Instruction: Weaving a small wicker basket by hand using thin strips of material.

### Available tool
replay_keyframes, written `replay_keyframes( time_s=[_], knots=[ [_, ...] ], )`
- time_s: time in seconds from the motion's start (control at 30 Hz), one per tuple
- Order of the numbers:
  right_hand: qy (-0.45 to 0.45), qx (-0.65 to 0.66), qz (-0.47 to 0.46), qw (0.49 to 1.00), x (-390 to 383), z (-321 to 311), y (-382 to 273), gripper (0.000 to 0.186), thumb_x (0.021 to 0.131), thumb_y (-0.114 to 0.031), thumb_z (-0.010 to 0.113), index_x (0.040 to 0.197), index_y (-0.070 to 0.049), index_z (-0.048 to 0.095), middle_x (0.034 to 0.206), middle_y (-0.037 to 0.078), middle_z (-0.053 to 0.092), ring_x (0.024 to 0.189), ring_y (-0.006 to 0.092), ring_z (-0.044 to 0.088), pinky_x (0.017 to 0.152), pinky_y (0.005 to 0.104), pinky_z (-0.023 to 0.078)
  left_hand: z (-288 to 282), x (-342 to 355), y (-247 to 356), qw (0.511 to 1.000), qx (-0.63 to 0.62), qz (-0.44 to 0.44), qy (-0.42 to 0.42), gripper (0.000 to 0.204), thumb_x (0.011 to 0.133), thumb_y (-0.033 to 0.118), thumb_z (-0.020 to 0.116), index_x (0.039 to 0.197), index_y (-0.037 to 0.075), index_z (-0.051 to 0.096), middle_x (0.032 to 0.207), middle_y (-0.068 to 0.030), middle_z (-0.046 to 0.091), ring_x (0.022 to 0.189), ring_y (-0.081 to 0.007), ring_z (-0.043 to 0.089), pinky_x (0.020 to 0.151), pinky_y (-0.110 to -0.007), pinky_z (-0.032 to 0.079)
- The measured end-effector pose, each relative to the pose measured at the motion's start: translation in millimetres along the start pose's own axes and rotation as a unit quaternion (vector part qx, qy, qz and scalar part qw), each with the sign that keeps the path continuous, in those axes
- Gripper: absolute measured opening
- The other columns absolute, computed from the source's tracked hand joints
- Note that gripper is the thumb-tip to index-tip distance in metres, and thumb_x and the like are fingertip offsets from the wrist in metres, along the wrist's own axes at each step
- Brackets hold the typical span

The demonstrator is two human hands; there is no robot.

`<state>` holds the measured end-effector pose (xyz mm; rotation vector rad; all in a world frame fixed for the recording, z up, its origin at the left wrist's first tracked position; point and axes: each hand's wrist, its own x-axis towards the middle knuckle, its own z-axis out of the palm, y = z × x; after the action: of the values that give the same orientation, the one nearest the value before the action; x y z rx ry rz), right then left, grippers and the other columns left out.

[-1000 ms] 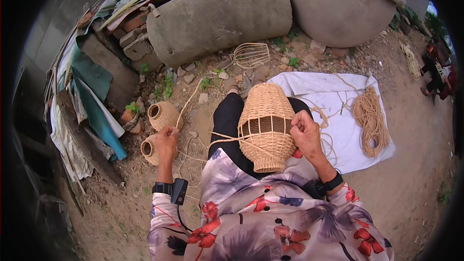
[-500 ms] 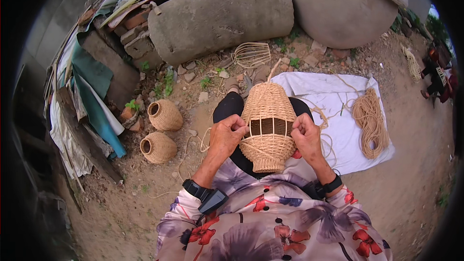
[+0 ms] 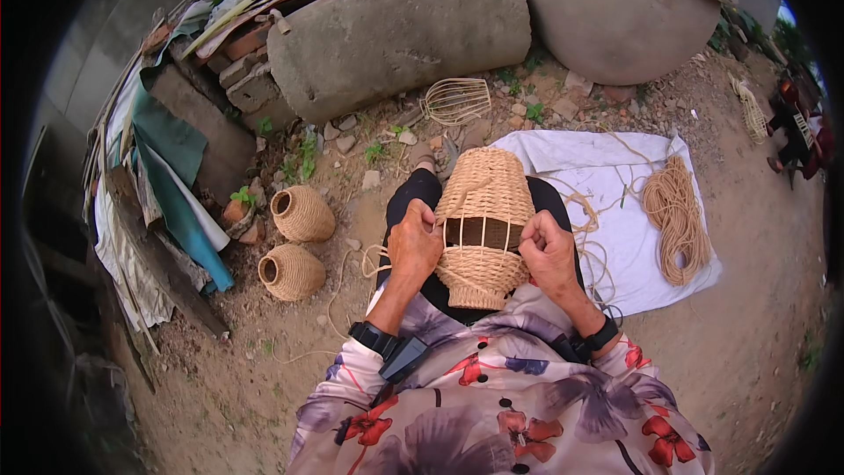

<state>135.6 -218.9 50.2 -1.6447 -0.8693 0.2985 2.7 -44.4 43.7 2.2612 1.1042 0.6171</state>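
Centrally, a straw-coloured woven basket lies in the seated person's lap, between dark-trousered legs, its narrow collar pointing toward the person's body. Two sections of dense weave are parted by an unwoven band, where thin, pale ribs cross a dark hollow.

The left hand is at the band's left end, its thumb and fingertips pinched together, apparently on a cord strand that slants up across the upper weave. The right hand is at the band's right end with fingers curled in against the basket; whether they grasp a rib or only brace the side cannot be told.

Hollow and plant-like in look, the basket is probably light for its bulk, with rough walls unlikely to slip. The woven sections look fairly stiff; the bare ribs seem the weak point, likely to bend or crack if squeezed. The safest hold is probably a broad one around the lower weave or upper weave, sparing the ribs. The strand looks pliable, best pinched close to the wall.

On the ground to the left lie two small woven pots, an upper pot and a lower pot. To the right, a coil of cord rests on a white cloth.
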Motion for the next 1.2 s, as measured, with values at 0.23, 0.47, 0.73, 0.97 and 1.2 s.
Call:
replay_keyframes(
  time_s=[0.23,0.47,0.73,0.97,1.2],
  knots=[
    [0.007,0.020,0.011,1.000,2,-4,13,0.010,0.076,0.004,0.054,0.079,-0.004,0.049,0.057,-0.004,0.046,0.050,0.0015,0.040,0.045,0.0198,0.033,-23,-4,-6,0.847,-0.479,-0.188,-0.134,0.025,0.079,0.003,0.070,0.096,0.009,0.053,0.072,-0.0001,0.062,0.062,-0.0074,0.059,0.052,-0.019,0.044],
    [0.014,0.097,0.078,0.992,0,-14,32,0.013,0.077,0.005,0.053,0.077,-0.007,0.048,0.062,-0.009,0.040,0.054,-0.0010,0.033,0.047,0.0167,0.028,-60,7,-49,0.887,-0.418,-0.165,-0.101,0.030,0.084,0.004,0.066,0.112,0.002,0.056,0.086,-0.0072,0.067,0.071,-0.0122,0.065,0.062,-0.020,0.053],
    [0.013,0.109,0.085,0.990,-1,-18,43,0.013,0.078,0.006,0.051,0.078,-0.007,0.049,0.062,-0.009,0.040,0.054,-0.0011,0.033,0.048,0.0168,0.027,-48,-9,-18,0.803,-0.519,-0.185,-0.225,0.010,0.087,0.008,0.063,0.095,0.003,0.061,0.084,-0.0059,0.066,0.070,-0.0105,0.065,0.060,-0.020,0.055],
    [0.002,0.109,0.084,0.991,1,-16,45,0.011,0.079,0.004,0.052,0.081,-0.006,0.049,0.062,-0.008,0.043,0.055,0.0000,0.037,0.049,0.0172,0.031,4,-17,-25,0.984,-0.172,-0.006,-0.041,0.011,0.077,0.008,0.068,0.081,0.006,0.057,0.067,-0.0054,0.061,0.057,-0.0136,0.059,0.055,-0.029,0.047],
    [0.073,0.058,0.020,0.995,13,-33,7,0.010,0.081,0.002,0.054,0.090,-0.002,0.051,0.072,-0.001,0.053,0.059,0.0044,0.045,0.057,0.0210,0.042,-16,-21,8,0.991,-0.131,0.001,-0.027,0.011,0.078,0.004,0.062,0.085,0.006,0.054,0.064,-0.0061,0.060,0.053,-0.0171,0.058,0.054,-0.031,0.047]
  ],
)
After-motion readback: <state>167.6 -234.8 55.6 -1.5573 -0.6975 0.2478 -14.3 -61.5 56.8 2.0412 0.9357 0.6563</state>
